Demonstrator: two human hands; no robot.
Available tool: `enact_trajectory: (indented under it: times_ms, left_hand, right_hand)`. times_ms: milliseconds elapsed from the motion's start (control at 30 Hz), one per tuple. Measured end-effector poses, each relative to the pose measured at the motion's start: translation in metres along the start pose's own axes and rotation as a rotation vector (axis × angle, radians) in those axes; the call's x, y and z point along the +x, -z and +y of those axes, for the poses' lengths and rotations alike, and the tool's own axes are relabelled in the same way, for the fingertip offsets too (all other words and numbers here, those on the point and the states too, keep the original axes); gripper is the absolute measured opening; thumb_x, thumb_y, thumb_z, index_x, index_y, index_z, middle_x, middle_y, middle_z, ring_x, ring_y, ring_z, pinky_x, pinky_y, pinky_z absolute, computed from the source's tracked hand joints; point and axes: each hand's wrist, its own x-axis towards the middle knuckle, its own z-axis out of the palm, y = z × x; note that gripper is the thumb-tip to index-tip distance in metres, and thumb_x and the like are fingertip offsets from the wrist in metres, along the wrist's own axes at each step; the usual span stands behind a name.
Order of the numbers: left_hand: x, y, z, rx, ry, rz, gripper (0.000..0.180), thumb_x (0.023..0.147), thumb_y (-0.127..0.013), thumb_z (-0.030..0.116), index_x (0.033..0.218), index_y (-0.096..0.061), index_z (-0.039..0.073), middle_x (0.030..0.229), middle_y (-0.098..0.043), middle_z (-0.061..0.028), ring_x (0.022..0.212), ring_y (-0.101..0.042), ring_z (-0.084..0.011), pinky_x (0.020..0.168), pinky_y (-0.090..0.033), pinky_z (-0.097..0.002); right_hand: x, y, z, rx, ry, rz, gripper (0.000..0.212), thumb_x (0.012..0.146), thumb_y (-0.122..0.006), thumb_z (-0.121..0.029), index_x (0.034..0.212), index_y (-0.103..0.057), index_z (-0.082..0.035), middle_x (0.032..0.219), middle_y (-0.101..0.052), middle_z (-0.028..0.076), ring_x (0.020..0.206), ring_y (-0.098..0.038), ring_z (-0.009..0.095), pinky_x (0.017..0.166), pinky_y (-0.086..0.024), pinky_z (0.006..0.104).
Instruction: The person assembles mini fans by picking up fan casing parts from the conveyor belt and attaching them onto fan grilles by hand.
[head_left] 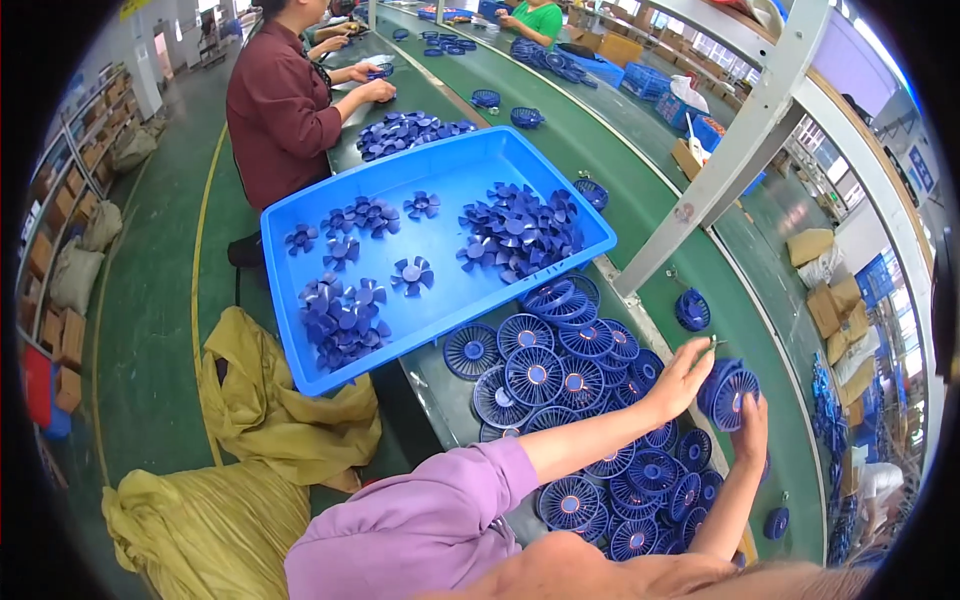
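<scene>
My right hand [750,432] is closed round a small dark blue round fan cage [733,397], holding it up over the edge of the green conveyor belt. Just left of it is my left hand [685,378], its fingers drawn together around a thin, small piece too fine to name. Below my arms lies a broad heap of blue fan grilles [570,500] with ribbed faces. Beyond them, a large light blue tray [440,320] holds dark blue fan blades [520,232] in loose groups.
A white metal post [720,150] rises by the belt [590,130], which carries scattered fan cages [691,310]. More blades [410,133] are piled beyond the tray. A co-worker in maroon [285,110] stands far left, another in green [540,20] farther off. Yellow sacks [215,520] lie at left.
</scene>
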Motion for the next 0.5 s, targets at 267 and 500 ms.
enact_trajectory:
  times_ms: [267,500]
  left_hand:
    - [-0.014,-0.016,0.000,-0.820,0.633,-0.361,0.032,0.097,-0.053,0.042,0.110,-0.058,0.013,0.096,-0.065,-0.0016,0.078,-0.065,-0.0108,0.069,-0.055,-0.0272]
    - [-0.026,-0.027,-0.015,-0.823,0.586,-0.075,0.025,0.097,-0.053,0.033,0.111,-0.057,0.013,0.095,-0.062,0.0011,0.086,-0.061,-0.0098,0.077,-0.051,-0.0286]
  right_hand:
    - [-0.045,-0.023,-0.014,-0.092,-0.081,0.027,0.045,0.082,-0.069,-0.031,0.114,-0.059,0.000,0.101,-0.063,0.001,0.088,-0.059,0.010,0.081,-0.047,0.0237]
    - [-0.059,-0.059,-0.014,-0.656,0.168,0.155,0.055,0.093,-0.048,-0.011,0.144,-0.033,-0.002,0.142,-0.043,0.017,0.127,-0.045,0.026,0.104,-0.038,0.0369]
